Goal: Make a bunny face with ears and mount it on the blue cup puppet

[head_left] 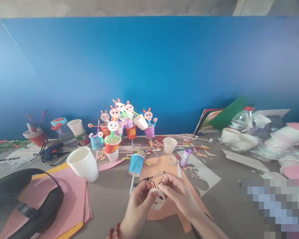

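Note:
Between my two hands is a round white paper rabbit face (160, 203) with red-and-black drawn ears, eyes and a mouth. My left hand (141, 204) pinches its left side, thumb across the front. My right hand (178, 192) has thumb and forefinger closed at the right ear. Beneath them lies orange paper (169, 215). Just beyond my left hand, a blue-coloured paper cup (136, 164) stands upside down or tilted with a straw under it. A roll of clear tape (172, 160) and a purple glue stick (185, 157) are behind my right hand.
Finished rabbit-faced cups (113, 139) cluster at the back. White stacked cups (83, 164), pink paper (74, 192) and black headphones (49, 202) are on the left. Cut white paper (213, 177), bagged cups (271, 146) and a bottle (246, 116) lie to the right. A blue panel (149, 59) rises behind.

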`<state>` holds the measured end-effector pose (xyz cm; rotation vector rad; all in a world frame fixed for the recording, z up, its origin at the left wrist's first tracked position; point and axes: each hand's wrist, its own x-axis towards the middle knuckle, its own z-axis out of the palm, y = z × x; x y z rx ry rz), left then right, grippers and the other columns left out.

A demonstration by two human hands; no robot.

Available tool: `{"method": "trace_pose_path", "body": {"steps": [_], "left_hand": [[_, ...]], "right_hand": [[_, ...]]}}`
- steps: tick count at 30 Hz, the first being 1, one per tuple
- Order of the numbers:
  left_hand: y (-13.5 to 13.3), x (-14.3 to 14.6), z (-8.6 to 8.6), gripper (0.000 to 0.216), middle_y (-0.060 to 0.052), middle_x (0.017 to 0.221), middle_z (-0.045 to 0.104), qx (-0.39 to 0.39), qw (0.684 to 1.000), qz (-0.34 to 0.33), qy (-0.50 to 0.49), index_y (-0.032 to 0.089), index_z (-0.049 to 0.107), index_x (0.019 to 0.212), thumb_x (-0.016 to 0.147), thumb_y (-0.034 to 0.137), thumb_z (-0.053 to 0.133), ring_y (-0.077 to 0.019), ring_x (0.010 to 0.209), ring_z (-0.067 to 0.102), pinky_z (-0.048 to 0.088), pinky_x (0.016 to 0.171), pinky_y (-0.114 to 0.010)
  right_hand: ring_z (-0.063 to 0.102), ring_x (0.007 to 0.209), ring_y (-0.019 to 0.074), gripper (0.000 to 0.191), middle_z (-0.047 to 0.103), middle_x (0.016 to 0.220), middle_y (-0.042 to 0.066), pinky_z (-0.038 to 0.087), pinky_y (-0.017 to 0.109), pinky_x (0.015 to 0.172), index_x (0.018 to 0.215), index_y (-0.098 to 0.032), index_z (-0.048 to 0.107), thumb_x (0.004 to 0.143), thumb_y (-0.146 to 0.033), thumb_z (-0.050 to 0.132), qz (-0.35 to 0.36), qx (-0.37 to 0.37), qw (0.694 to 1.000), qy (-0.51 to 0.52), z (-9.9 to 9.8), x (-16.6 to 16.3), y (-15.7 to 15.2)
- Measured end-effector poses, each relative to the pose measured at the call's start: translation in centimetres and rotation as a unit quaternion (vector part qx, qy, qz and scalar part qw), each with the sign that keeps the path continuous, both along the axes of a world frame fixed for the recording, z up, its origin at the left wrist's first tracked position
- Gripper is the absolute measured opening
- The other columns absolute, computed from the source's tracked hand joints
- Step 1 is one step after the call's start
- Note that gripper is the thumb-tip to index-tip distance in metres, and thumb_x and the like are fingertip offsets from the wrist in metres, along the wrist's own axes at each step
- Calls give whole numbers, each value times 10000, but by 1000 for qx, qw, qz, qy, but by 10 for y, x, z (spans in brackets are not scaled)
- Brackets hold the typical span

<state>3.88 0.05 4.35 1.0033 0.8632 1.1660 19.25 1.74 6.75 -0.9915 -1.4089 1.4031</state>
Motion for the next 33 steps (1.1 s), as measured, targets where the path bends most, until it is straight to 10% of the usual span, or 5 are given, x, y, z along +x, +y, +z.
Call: {"method": "trace_pose_path", "body": {"steps": [33], "left_hand": [[0, -3, -1, 342, 28, 679, 541, 37, 999, 3, -2, 157, 537, 748, 826, 452, 693, -96, 633, 457, 364, 621, -208]], "right_hand": [[496, 681, 140, 187, 531, 716, -28, 389, 252, 637, 746, -190, 558, 853, -320, 637, 34, 2, 999, -17, -5, -1, 0]]}}
